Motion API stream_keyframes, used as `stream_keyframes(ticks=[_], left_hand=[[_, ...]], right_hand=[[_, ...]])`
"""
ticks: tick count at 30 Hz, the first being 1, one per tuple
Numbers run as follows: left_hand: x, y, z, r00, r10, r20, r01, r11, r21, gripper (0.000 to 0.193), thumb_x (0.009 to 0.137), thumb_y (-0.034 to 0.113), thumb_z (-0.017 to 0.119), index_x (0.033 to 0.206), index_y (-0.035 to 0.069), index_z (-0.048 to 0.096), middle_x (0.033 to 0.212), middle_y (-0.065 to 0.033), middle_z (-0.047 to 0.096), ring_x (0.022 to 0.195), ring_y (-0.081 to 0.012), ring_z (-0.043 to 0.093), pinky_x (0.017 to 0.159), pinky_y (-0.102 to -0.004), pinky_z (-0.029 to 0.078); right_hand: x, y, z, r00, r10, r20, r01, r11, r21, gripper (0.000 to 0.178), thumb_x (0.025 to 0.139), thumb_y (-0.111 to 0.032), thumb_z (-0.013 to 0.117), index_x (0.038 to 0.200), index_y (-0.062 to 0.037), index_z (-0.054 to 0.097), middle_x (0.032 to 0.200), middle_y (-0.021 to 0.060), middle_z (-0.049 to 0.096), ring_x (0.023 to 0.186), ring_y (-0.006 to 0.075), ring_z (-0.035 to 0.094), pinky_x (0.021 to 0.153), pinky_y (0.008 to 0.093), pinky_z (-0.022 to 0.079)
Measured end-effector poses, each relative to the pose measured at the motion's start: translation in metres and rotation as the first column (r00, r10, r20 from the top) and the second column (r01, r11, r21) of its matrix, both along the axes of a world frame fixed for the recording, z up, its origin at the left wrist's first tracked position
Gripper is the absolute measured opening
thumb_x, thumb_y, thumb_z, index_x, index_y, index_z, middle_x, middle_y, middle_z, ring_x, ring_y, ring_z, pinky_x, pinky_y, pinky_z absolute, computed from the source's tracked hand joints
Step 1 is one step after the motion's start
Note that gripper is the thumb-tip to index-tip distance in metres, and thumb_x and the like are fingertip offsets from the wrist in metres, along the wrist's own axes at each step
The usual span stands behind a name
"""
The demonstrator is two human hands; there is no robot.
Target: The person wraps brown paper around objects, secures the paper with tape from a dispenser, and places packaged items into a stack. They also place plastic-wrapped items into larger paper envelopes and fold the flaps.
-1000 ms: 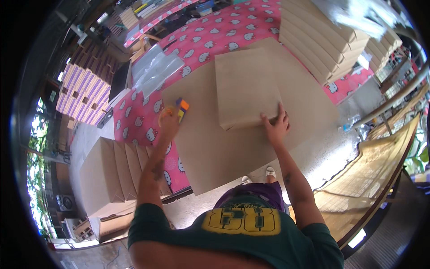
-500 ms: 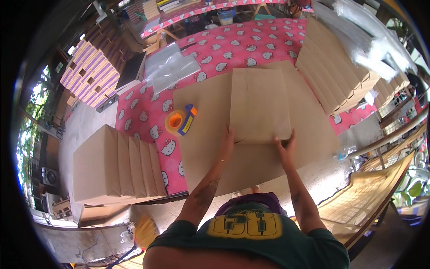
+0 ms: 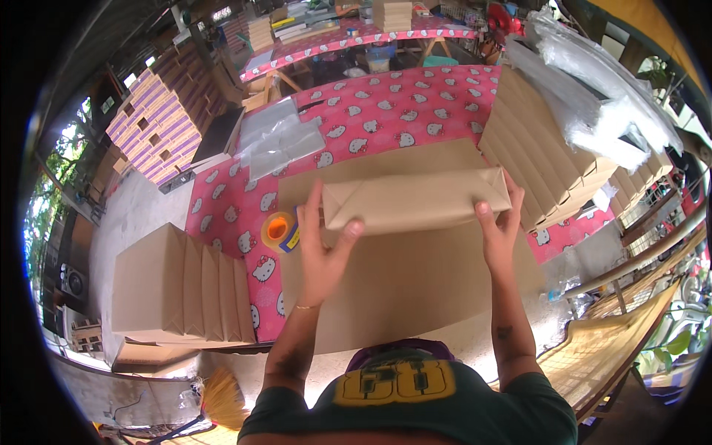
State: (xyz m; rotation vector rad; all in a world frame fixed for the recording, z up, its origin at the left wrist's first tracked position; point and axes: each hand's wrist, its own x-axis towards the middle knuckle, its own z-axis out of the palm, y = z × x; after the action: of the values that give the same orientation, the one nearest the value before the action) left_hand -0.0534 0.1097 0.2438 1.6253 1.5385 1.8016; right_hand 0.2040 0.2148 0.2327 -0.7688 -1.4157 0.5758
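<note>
Between my two hands a parcel wrapped in brown paper point(image 3: 415, 200) is held tilted up, one long folded side facing me. My left hand point(image 3: 326, 252) grips its left end, thumb on the near face and fingers behind. At the other end my right hand point(image 3: 500, 222) holds it the same way. Under the parcel lies a large brown paper sheet point(image 3: 408, 289). Left of my left hand is an orange-cored roll of tape point(image 3: 277, 231), beside a blue tape dispenser point(image 3: 294, 236) partly hidden by that hand.
Wrapped brown parcels point(image 3: 185, 289) stand in a row at the near left, and more parcels point(image 3: 549, 156) at the right, with clear plastic point(image 3: 593, 89) on top. Plastic sheets point(image 3: 282, 141) lie on the pink patterned tablecloth point(image 3: 400, 104). A broom point(image 3: 222, 397) is below the table's left edge.
The parcel lay flat on the paper sheet; now it is lifted and tipped up, its long side toward me. My hands have spread to its two ends.
</note>
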Motion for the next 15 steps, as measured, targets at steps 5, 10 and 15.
stream_keyframes(ticks=[5,10,15], left_hand=[[-0.023,0.055,0.039,0.999,-0.008,-0.052,-0.002,0.98,-0.2,0.072,0.09,0.03,0.071,0.148,0.005,0.037,0.134,-0.0202,0.052,0.119,-0.0243,0.056,0.09,-0.0318,0.046],[-0.052,0.104,0.053,0.961,0.012,-0.278,-0.099,0.948,-0.303,0.067,0.089,0.038,0.07,0.14,0.003,0.044,0.107,-0.017,0.065,0.096,-0.0213,0.063,0.086,-0.0313,0.048],[-0.076,0.13,0.104,0.693,0.087,-0.715,-0.296,0.94,-0.172,0.078,0.091,0.057,0.06,0.143,0.001,0.044,0.117,-0.023,0.064,0.105,-0.0305,0.063,0.094,-0.0376,0.048]], right_hand=[[-0.001,0.053,0.041,0.972,-0.007,0.236,0.016,0.999,-0.037,0.068,0.086,-0.041,0.073,0.138,-0.0039,0.05,0.127,0.017,0.05,0.12,0.0293,0.05,0.104,0.043,0.038],[-0.022,0.108,0.119,0.842,-0.159,0.515,-0.011,0.95,0.312,0.07,0.09,-0.056,0.062,0.143,-0.0126,0.048,0.138,0.0199,0.047,0.131,0.0351,0.045,0.109,0.0515,0.033],[-0.07,0.148,0.111,0.36,0.012,0.933,-0.072,0.997,0.015,0.082,0.092,-0.076,0.028,0.154,-0.0217,0.03,0.156,0.0166,0.031,0.148,0.0315,0.024,0.119,0.0574,0.014]])
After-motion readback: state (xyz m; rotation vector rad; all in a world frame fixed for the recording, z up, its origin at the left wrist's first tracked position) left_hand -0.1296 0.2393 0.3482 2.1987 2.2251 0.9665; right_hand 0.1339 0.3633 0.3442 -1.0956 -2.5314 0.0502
